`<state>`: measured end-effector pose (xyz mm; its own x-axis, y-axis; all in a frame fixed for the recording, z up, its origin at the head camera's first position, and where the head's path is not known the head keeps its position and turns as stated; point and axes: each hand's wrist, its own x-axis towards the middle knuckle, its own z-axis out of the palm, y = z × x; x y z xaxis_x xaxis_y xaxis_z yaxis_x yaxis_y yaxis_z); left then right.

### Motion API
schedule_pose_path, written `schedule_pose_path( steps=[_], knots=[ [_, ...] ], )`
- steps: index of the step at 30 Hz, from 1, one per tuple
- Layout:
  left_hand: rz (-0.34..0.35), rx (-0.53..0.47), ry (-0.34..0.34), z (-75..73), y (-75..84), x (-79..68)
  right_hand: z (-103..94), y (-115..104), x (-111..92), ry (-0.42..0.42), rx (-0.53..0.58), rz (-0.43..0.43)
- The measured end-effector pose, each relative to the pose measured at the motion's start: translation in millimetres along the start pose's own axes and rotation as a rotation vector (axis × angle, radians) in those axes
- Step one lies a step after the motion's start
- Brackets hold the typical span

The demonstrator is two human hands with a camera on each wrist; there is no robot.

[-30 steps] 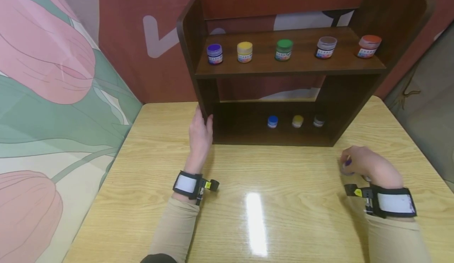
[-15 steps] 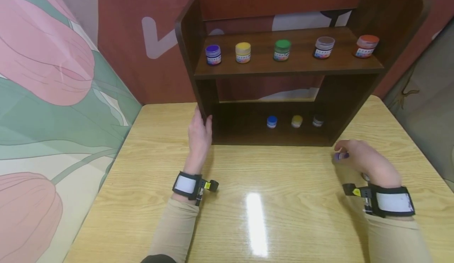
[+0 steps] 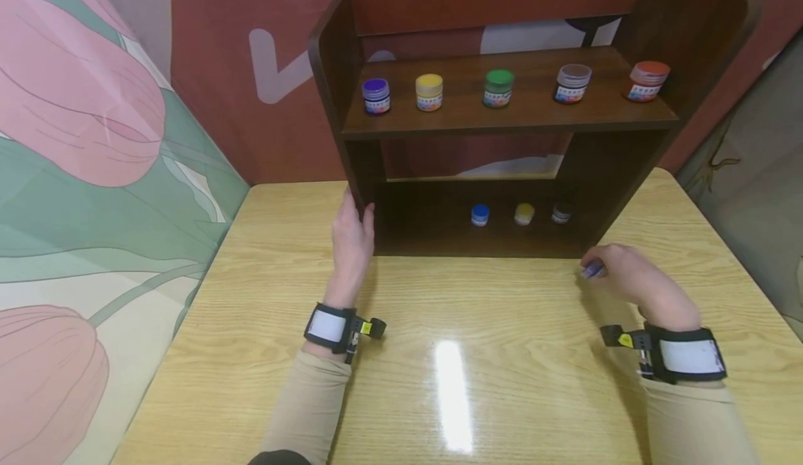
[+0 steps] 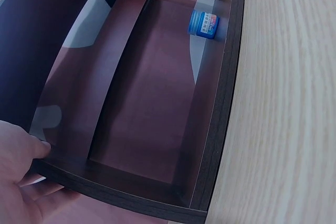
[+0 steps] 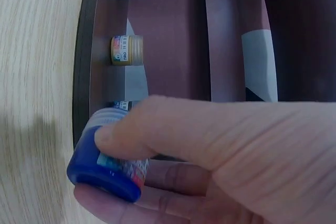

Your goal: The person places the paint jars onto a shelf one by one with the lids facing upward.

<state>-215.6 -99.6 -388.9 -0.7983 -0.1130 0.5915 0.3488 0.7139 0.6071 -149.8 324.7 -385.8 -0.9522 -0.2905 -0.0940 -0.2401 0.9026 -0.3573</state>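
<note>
My left hand [image 3: 353, 238] grips the left side panel of the dark brown wooden shelf [image 3: 477, 247], thumb inside and fingers outside in the left wrist view. Near the shelf's lower right corner, my right hand [image 3: 636, 277] pinches a dark blue-purple paint jar [image 5: 107, 161] between thumb and fingers. That jar is tilted and held above the table. On the lower board stand a blue jar [image 3: 479, 215], a yellow jar [image 3: 523, 214] and a dark jar [image 3: 561, 213].
Along the upper board stand a purple jar [image 3: 376, 97], a yellow jar [image 3: 429, 93], a green jar [image 3: 498, 89], a clear-lidded dark jar [image 3: 572, 84] and a red jar [image 3: 647, 81]. The shelf stands on a light wooden table [image 3: 439, 395] against a printed wall covering [image 3: 276, 116].
My right hand has lifted the dark blue-purple jar off the table and carried it left and forward, towards the shelf's lower right corner. My left hand stays on the side panel.
</note>
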Motion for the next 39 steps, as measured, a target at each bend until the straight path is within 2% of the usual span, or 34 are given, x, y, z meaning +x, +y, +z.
schedule_pose_path(
  steps=[6, 24, 39],
  knots=[
    [-0.009, 0.007, -0.005, -0.5, 1.0, -0.1, 0.9, -3.8, 0.4, 0.038, 0.004, 0.021],
    [-0.021, 0.002, -0.011, 0.1, 0.2, 0.3, 12.5, 0.3, 7.9, 0.071, 0.002, -0.034],
    [-0.012, 0.003, -0.005, -1.0, 1.5, -0.5, 16.3, 0.5, 9.8, 0.078, 0.026, 0.011]
  ],
)
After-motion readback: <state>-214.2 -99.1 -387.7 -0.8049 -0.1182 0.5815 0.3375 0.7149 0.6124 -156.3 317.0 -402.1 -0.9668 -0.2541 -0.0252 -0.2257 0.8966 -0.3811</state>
